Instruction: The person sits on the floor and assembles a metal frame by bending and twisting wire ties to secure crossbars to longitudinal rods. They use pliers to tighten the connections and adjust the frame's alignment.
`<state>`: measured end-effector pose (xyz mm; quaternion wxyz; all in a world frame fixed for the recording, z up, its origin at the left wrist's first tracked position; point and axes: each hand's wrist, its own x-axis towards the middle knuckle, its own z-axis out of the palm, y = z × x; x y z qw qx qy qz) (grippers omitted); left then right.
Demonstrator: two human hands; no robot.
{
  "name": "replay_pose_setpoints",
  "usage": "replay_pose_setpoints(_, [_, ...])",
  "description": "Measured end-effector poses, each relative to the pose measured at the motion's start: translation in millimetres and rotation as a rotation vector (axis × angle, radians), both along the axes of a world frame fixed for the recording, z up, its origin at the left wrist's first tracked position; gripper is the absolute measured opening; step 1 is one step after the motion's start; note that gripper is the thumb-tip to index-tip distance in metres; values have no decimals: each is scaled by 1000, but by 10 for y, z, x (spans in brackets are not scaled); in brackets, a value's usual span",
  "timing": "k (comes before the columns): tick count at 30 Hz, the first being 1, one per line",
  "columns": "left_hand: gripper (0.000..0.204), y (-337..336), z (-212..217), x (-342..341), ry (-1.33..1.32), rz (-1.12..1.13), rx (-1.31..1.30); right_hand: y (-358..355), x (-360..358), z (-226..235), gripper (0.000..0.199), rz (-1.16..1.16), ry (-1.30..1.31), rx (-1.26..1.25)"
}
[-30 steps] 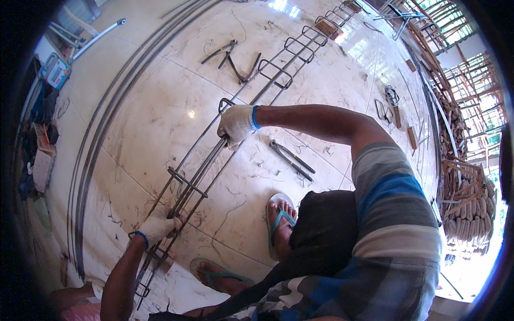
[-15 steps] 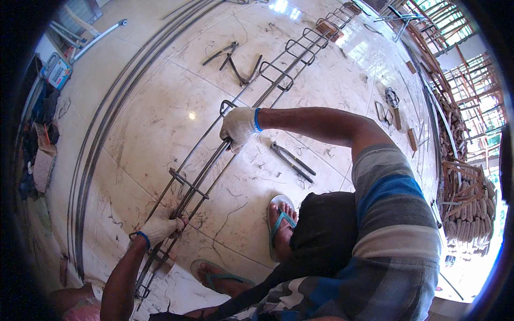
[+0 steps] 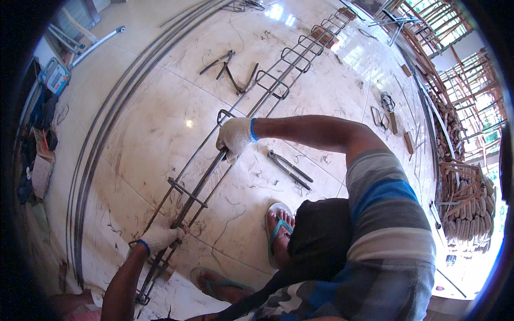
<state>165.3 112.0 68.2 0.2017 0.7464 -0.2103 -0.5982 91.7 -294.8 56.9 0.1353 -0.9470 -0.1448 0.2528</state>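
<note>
A long rebar cage (image 3: 199, 201), made of steel bars with square stirrups, runs slantwise from the lower left to the far upper right. My left hand (image 3: 160, 238), in a white knit glove with a blue cuff, grips its bars near the lower end. Farther up, my right hand (image 3: 235, 137), gloved the same way, is closed around the middle bars close to a stirrup (image 3: 225, 115). Its fingertips are partly hidden behind the glove's back. Dark-handled pincers (image 3: 289, 170) lie on the tiles to the right of my right hand.
More pincers (image 3: 231, 70) lie spread beyond the cage. Long loose bars (image 3: 100, 143) curve along the left. A wood block (image 3: 324, 37) supports the cage's far part. My sandalled foot (image 3: 279, 227) is near. Another person's limb (image 3: 72, 304) shows lower left. Wire scraps litter the tiled floor.
My right hand appears slightly lower and farther left, still on the bars. My left hand keeps its grip at the lower end. The whole view has shifted a little.
</note>
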Motion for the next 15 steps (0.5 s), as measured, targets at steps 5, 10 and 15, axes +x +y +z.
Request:
replay_pose_setpoints(5, [50, 106, -19, -47, -30, -81, 114, 249, -29, -26, 39, 88, -21, -6])
replay_pose_setpoints(10, [56, 114, -60, -66, 78, 73, -81, 188, -85, 114, 40, 51, 21, -69])
replay_pose_setpoints(15, [57, -185, -195, -74, 20, 25, -257, -179, -265, 253, 34, -39, -331, 237])
